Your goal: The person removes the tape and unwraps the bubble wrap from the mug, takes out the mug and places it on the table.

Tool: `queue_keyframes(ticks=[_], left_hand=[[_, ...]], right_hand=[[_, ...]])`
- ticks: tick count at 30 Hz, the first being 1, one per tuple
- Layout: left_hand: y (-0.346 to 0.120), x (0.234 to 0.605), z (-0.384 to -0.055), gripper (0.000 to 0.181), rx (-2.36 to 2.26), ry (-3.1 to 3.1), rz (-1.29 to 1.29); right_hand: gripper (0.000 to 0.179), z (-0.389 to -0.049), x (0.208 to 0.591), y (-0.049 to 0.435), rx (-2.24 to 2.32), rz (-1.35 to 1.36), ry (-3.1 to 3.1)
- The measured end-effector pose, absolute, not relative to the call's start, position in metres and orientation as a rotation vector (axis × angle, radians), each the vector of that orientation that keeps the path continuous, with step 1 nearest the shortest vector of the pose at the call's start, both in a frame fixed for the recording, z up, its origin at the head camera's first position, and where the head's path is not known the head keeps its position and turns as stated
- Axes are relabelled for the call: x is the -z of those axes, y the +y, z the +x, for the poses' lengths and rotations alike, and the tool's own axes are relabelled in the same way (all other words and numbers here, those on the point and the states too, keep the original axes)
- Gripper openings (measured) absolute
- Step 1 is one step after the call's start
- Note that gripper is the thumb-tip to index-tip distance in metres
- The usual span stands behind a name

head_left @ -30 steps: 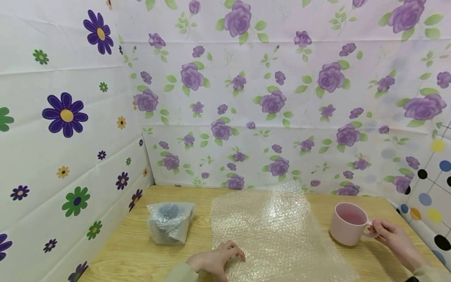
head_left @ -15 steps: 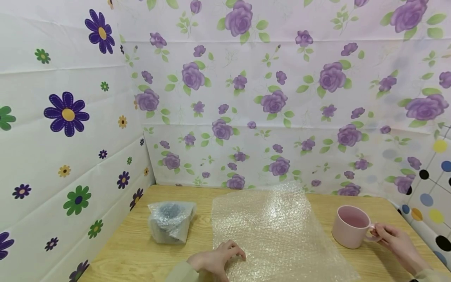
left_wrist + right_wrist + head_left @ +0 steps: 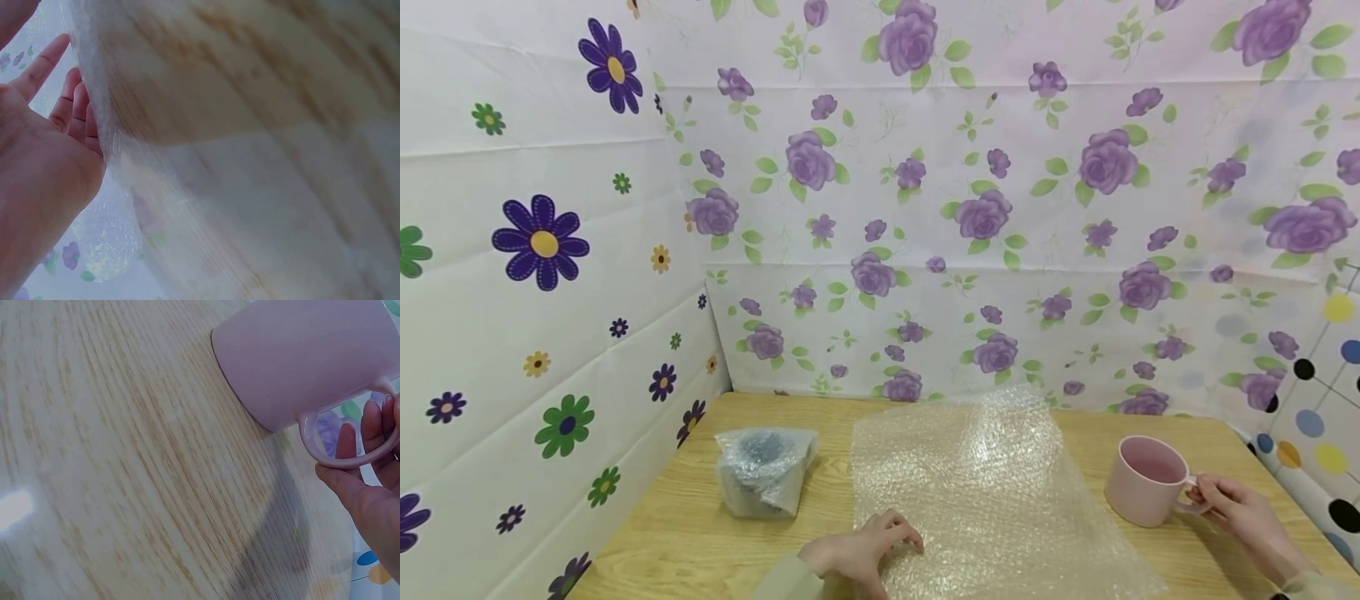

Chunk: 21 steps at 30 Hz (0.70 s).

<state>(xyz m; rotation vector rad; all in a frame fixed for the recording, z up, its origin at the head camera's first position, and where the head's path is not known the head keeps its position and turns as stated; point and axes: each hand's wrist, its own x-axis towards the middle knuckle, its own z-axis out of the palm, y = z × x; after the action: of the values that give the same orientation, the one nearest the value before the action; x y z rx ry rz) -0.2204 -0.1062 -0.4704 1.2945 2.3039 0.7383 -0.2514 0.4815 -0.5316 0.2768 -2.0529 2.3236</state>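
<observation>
Pale pink cylindrical mug (image 3: 1138,492): upright, mouth up, handle (image 3: 307,432) pointing right; on wood-grain table (image 3: 662,550), right of sheet. Clear bubble-wrap sheet (image 3: 970,492): spread, long axis near to far. Versus one second ago: mug slightly nearer, sheet unmoved. Mug smooth; sheet crinkled, glossy. Right hand (image 3: 1243,512): clamped on handle. Left hand (image 3: 861,550): fingers apart, loosely bent, at sheet's left edge.

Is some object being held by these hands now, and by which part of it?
The right hand holds the pink mug by its handle. The left hand touches the bubble wrap near its left edge, with no grip visible.
</observation>
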Motion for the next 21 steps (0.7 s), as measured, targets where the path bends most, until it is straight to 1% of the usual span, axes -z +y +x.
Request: queue_keyframes(ticks=[2,4,9,12,18,19,21], left_hand=[[-0.107,0.471,-0.219,0.067,-0.739,2.306,1.294],[-0.108,0.471,-0.218,0.067,-0.735,2.315,1.299],[-0.108,0.468,-0.217,0.065,-0.752,2.335,1.331],[-0.108,0.464,-0.215,0.064,-0.780,2.332,1.340],[-0.109,0.460,-0.213,0.065,-0.816,2.380,1.321],[-0.110,0.459,-0.214,0.064,-0.829,2.393,1.313],[-0.113,0.458,-0.215,0.061,-0.867,2.411,1.305]], right_hand=[[0.011,-0.254,0.534,0.483,-2.326,0.305,-2.059],[0.014,-0.251,0.528,0.479,-2.311,0.317,-2.078],[0.022,-0.232,0.496,0.456,-2.089,0.184,-2.259],[0.021,-0.225,0.482,0.447,-1.960,0.088,-2.368],[0.014,-0.221,0.474,0.449,-1.769,0.053,-2.476],[0.017,-0.220,0.473,0.450,-1.687,0.034,-2.509],[0.030,-0.219,0.469,0.450,-1.519,-0.020,-2.561]])
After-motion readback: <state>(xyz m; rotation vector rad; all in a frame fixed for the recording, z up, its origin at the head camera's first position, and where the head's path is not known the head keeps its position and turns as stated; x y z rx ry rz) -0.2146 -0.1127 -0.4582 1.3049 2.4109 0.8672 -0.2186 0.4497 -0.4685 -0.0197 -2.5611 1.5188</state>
